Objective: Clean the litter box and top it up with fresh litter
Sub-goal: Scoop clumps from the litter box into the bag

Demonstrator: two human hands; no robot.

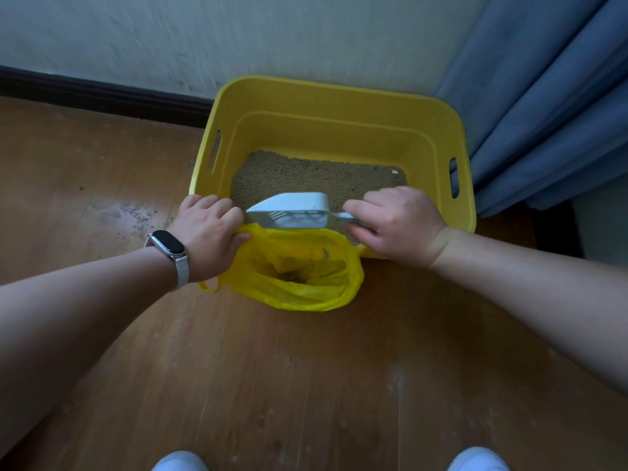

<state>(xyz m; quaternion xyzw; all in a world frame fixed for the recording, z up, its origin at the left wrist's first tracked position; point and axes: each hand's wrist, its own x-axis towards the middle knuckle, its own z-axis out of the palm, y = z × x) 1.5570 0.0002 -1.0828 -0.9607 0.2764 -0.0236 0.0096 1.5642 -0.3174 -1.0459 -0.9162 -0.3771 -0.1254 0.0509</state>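
A yellow litter box (339, 107) stands on the wooden floor against the wall, with brownish litter (306, 175) across its bottom. In front of it sits an open yellow plastic bag (306, 287) with some clumps inside. My left hand (207, 229) grips the bag's left rim and holds it open at the box's near edge. My right hand (397, 226) grips the handle of a white slotted scoop (292, 212). The scoop is tipped on its side just above the bag's mouth, over the near edge of the box.
A blue curtain (550, 96) hangs right of the box. A white wall with a dark skirting board (102, 93) runs behind it. Scattered litter grains lie on the floor (306, 385). Two pale shoe tips (180, 462) show at the bottom edge.
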